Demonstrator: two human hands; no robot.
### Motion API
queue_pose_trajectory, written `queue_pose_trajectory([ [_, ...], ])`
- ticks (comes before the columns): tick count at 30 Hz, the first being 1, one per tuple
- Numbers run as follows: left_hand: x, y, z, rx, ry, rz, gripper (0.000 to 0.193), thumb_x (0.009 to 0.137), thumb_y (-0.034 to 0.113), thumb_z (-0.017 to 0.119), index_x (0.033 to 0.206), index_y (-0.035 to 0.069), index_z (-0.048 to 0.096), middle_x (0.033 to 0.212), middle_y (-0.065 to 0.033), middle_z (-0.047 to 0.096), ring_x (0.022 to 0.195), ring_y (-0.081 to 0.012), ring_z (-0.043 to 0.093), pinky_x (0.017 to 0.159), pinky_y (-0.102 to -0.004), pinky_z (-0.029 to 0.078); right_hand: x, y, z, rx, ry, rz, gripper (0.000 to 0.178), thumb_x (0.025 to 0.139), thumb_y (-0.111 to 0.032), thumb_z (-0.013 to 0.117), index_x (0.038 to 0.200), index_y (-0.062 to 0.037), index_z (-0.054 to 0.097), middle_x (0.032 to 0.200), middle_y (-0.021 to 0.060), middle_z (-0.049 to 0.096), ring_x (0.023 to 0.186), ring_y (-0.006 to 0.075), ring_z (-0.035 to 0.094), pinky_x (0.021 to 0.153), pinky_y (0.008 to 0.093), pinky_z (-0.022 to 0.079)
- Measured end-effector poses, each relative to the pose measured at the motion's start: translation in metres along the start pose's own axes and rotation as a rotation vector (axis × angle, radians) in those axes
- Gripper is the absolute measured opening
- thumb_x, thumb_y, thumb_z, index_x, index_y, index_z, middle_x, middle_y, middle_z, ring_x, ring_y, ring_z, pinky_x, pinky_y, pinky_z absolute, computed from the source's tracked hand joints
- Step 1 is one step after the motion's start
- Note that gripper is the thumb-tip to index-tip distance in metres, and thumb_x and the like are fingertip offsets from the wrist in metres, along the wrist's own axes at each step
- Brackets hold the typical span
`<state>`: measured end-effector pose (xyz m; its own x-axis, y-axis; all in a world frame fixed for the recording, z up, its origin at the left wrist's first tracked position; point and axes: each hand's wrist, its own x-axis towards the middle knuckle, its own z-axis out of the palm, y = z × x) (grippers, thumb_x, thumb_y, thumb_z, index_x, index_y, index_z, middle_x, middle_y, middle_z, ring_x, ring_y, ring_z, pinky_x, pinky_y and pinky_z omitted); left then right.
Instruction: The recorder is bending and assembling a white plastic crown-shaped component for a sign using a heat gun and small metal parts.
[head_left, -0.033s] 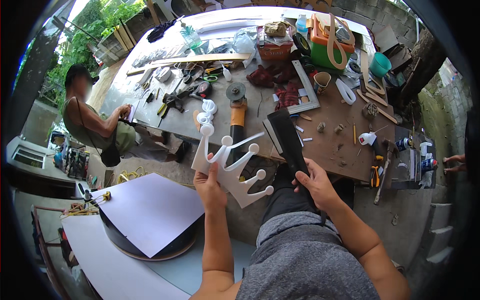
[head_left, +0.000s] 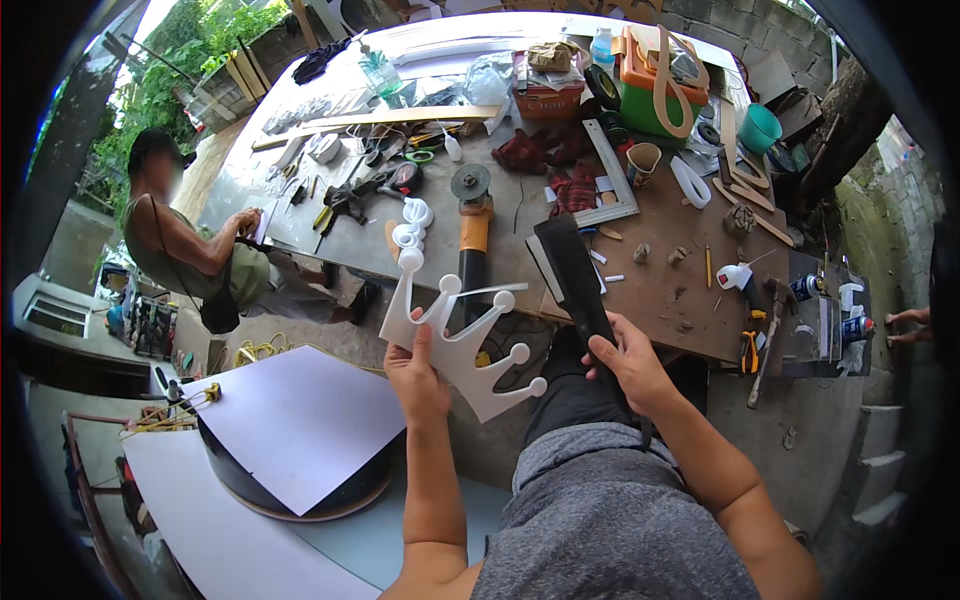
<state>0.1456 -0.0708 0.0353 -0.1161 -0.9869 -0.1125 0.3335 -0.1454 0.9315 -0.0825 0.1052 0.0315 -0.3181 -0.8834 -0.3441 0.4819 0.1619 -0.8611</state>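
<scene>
My left hand [head_left: 418, 375] is closed on a white crown-shaped cutout [head_left: 467, 365] with rounded knobs on its points. The thumb presses on its face while the other fingers are mostly behind it. A thin white strip [head_left: 493, 290] sticks out among the upper points; whether it is attached, I cannot tell. In my right hand [head_left: 630, 365] is a black long-handled tool [head_left: 572, 275] with a broad flat head and a pale edge. Its head points up toward the table, apart from the crown. Past the crown, an angle grinder [head_left: 474, 225] lies on the table.
The worktable [head_left: 660, 320] carries a metal square [head_left: 622, 180], red gloves [head_left: 572, 190], a glue gun [head_left: 738, 278] and a hammer [head_left: 768, 345]. A white sheet [head_left: 300, 420] rests on a round dark-sided stand at left. Another person [head_left: 185, 225] stands at the table's left side.
The crown in my left hand has tilted slightly, and the thin white strip now lies flatter instead of slanting upward. My right hand and the black tool have hardly moved.
</scene>
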Motion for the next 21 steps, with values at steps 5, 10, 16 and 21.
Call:
queue_pose_trajectory([
  [5,0.009,0.003,-0.039,0.144,0.083,-0.065,0.024,0.096,0.014,0.072,0.117,0.001,0.068,0.106,-0.0062,0.071,0.091,-0.0145,0.067,0.079,-0.0286,0.054,0.046,0.025,0.021,-0.065,0.026,0.043,0.046,0.103,-0.018,0.059,0.142,0.0005,0.044,0.115,0.0079,0.056,0.088,0.0147,0.059,0.075,0.0308,0.058],
  [10,0.014,0.011,-0.05,0.185,0.098,-0.067,0.027,0.095,0.015,0.073,0.117,0.0,0.068,0.105,-0.0068,0.071,0.09,-0.0137,0.067,0.079,-0.0285,0.053,0.122,0.069,0.044,-0.351,0.168,-0.019,0.056,0.104,-0.021,0.058,0.15,0.0014,0.036,0.107,0.0101,0.059,0.078,0.0131,0.06,0.069,0.0283,0.055],
  [16,0.004,0.019,-0.058,0.189,0.095,-0.073,0.029,0.096,0.016,0.072,0.119,-0.001,0.066,0.1,-0.0077,0.071,0.08,-0.0146,0.068,0.072,-0.0294,0.055,0.17,0.112,0.058,-0.165,0.216,-0.119,0.057,0.105,-0.028,0.053,0.149,0.0035,0.034,0.098,0.0106,0.061,0.071,0.0147,0.063,0.065,0.0298,0.053],
  [21,0.004,0.016,-0.063,0.151,0.097,-0.078,0.029,0.097,0.016,0.071,0.12,-0.001,0.065,0.098,-0.0078,0.071,0.076,-0.0153,0.068,0.069,-0.0304,0.056,0.188,0.125,0.065,0.039,0.3,-0.124,0.05,0.107,-0.027,0.047,0.146,0.003,0.037,0.104,0.0112,0.061,0.078,0.0156,0.067,0.069,0.0304,0.055],
])
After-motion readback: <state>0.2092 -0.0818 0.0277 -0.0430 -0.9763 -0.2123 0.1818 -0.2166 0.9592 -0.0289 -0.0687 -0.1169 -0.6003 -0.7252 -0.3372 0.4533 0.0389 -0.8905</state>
